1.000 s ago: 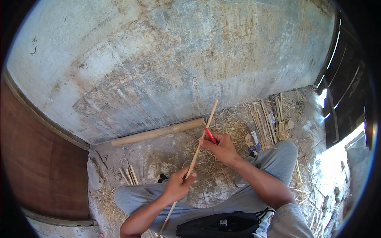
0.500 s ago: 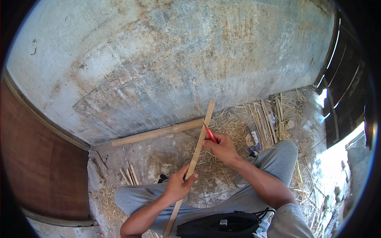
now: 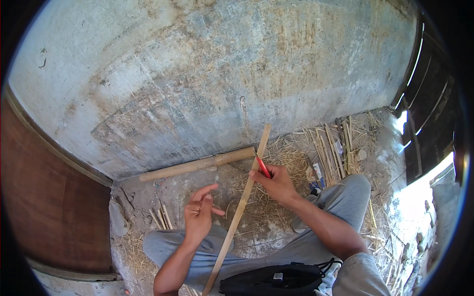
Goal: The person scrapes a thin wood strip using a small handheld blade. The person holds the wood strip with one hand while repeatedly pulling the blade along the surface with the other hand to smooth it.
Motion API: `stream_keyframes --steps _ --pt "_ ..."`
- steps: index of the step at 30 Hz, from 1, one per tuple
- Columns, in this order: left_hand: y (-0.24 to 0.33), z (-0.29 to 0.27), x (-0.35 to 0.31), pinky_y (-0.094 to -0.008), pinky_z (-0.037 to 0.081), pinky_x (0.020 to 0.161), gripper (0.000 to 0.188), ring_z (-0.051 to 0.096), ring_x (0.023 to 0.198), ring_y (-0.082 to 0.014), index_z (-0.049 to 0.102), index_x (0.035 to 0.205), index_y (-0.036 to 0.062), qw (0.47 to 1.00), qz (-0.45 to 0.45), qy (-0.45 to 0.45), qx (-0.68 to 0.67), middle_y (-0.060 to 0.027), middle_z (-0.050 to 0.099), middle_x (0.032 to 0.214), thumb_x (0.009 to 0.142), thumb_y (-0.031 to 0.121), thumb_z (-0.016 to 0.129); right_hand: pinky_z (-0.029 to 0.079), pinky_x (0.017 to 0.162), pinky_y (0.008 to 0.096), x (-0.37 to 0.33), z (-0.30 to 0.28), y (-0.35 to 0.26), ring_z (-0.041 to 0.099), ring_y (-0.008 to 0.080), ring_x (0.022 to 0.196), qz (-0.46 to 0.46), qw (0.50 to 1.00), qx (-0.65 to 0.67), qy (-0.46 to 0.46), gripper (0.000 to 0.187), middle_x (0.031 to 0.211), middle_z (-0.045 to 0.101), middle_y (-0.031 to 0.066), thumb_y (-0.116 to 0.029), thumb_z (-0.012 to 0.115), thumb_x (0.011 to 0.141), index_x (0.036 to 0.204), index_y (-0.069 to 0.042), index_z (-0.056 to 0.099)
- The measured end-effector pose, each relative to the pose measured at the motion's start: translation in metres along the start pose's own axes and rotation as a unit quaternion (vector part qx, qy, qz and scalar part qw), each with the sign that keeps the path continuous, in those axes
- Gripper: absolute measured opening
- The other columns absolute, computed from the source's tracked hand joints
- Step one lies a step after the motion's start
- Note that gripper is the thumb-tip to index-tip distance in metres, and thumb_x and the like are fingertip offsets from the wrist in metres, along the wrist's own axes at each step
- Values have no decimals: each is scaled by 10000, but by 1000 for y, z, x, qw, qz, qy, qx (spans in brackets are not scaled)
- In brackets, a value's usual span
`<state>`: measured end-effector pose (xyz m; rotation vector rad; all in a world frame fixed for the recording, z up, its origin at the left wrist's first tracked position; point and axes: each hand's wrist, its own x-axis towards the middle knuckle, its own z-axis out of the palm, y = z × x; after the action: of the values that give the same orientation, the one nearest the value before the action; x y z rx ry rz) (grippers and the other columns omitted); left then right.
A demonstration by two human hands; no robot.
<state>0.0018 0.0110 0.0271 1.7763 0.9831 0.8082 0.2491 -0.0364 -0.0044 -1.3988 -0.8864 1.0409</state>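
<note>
A long, flat, pale bamboo strip (image 3: 239, 209) slants from my lap up toward the wall. My right hand (image 3: 279, 186) pinches it partway up, thumb lying on its face. The same hand also holds a slim red-handled tool (image 3: 263, 168) with a thin dark pointed tip, which looks like a small knife; the tip lies at the strip's upper part. To the left of the strip, my left hand (image 3: 197, 219) is raised and open, fingers apart and partly bent, touching nothing.
A thick bamboo pole (image 3: 197, 166) lies along the foot of the stained wall (image 3: 237, 74). Split sticks (image 3: 332, 150) and shavings (image 3: 291, 163) cover the floor at right. A few short sticks (image 3: 161, 217) stand by my left knee. A black bag (image 3: 269, 280) rests on my lap.
My left hand has let go of the bamboo strip and moved up and left, its fingers opening. My right hand keeps its hold, nearly unmoved.
</note>
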Motion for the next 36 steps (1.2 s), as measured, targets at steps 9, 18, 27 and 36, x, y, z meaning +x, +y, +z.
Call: stream_keyframes --steps 9,18,27,36 --pt "20 14 -9 -285 590 721 386 533 1258 -125 745 1129 -42 993 31 84 -78 -151 656 1315 877 -93 457 357 543 264 0 0 2 450 37 627 -7 1000 11 1 278 687 584 -50 -281 757 928 896 -6 743" --pt "3 13 -10 -272 581 742 541 695 1065 -179 450 1493 -15 990 -22 106 -85 -150 715 1009 956 -74 423 353 540 265 -1 1 -1 440 38 625 -8 1000 18 4 272 679 566 -55 -277 754 931 891 -8 741" --pt "-6 9 -20 -246 548 787 628 736 997 -191 388 1530 -18 975 160 103 -116 -182 713 1155 918 -157 360 364 550 261 -2 2 -3 446 37 628 -2 1000 6 1 268 682 572 -54 -274 749 936 894 -9 742" --pt "1 14 -10 -152 499 643 741 669 1004 -83 230 1594 3 962 157 191 -111 -235 562 1428 890 -191 359 387 566 249 1 4 4 470 34 643 -33 999 21 5 256 706 610 -45 -260 747 937 899 -7 744"
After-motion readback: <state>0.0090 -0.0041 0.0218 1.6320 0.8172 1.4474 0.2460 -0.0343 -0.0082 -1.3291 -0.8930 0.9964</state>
